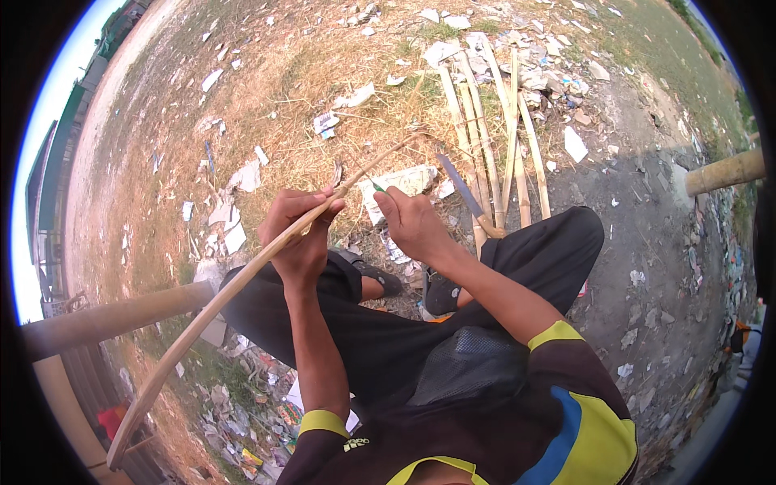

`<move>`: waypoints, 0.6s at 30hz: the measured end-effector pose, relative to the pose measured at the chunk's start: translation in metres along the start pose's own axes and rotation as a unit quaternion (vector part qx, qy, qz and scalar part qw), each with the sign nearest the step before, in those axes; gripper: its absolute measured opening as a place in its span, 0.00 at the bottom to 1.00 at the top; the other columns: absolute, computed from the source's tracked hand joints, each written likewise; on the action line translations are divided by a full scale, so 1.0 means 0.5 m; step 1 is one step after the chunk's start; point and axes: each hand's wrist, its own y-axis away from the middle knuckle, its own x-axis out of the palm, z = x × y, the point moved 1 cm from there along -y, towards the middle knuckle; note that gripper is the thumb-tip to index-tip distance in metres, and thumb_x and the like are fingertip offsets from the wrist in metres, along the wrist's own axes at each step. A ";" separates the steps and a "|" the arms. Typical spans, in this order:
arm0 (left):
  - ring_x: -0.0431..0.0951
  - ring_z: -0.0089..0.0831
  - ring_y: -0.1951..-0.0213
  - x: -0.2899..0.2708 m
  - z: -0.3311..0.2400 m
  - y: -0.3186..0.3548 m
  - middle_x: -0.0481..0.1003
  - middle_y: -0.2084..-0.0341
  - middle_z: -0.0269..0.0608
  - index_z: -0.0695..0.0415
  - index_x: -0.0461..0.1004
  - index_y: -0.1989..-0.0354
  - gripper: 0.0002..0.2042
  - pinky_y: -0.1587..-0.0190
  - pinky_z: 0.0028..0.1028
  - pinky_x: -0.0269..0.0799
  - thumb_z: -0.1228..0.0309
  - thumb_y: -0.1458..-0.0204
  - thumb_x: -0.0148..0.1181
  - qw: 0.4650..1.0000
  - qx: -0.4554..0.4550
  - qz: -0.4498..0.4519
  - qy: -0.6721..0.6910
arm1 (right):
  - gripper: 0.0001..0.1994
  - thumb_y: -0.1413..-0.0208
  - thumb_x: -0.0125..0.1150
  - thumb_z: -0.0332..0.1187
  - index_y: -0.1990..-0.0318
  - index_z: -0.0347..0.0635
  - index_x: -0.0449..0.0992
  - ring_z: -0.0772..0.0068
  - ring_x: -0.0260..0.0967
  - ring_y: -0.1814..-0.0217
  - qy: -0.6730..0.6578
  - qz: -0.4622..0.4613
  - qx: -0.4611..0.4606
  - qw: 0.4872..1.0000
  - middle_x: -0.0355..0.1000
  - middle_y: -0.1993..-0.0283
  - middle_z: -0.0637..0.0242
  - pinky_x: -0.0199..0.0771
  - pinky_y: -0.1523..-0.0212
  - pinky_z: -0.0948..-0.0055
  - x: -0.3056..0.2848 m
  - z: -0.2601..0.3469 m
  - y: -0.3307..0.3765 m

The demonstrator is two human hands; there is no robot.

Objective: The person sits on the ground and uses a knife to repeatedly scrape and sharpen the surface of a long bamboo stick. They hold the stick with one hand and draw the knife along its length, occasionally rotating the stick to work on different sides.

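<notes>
My left hand [301, 234] is closed around a long, pale, curved bamboo strip [234, 287]. The strip runs from the lower left, up across my fingers, and on toward the bamboo pieces ahead. Close by on its right, my right hand [414, 225] is closed, thumb forward, on a small, thin thing with a green part [377, 187]; most of it is hidden in the fingers. A knife [461, 186] with a grey blade and wooden handle lies just past my right hand, its handle end by my right thigh.
Several split bamboo lengths [511, 137] lie on the ground ahead to the right. Thick bamboo poles [121, 318] [727, 172] show on both sides. Paper and plastic litter [242, 175] is scattered over dry grass. Dark trousers [364, 339] cover my bent legs.
</notes>
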 end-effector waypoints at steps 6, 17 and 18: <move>0.80 0.30 0.66 -0.016 0.017 0.011 0.75 0.72 0.41 0.63 0.72 0.68 0.11 0.62 0.24 0.77 0.84 0.56 0.68 0.999 -0.026 -0.020 0.001 | 0.20 0.35 0.46 0.42 0.73 0.33 0.68 0.37 0.67 0.77 0.091 0.007 0.008 0.996 0.64 0.84 0.43 0.65 0.76 0.51 0.003 -0.043 -0.019; 0.71 0.18 0.80 0.003 0.008 0.005 0.69 0.75 0.36 0.61 0.66 0.67 0.08 0.74 0.17 0.71 0.82 0.47 0.61 0.993 -0.042 -0.109 -0.028 | 0.21 0.34 0.45 0.43 0.73 0.35 0.68 0.38 0.67 0.81 0.071 -0.020 -0.043 0.996 0.65 0.87 0.44 0.65 0.79 0.47 0.049 -0.009 -0.029; 0.72 0.18 0.79 0.005 0.007 0.007 0.69 0.75 0.36 0.61 0.66 0.67 0.08 0.74 0.17 0.71 0.81 0.47 0.61 0.995 -0.026 -0.097 -0.023 | 0.21 0.34 0.45 0.44 0.72 0.35 0.69 0.39 0.68 0.81 0.079 -0.018 -0.021 0.996 0.66 0.86 0.45 0.67 0.79 0.49 0.054 -0.025 -0.031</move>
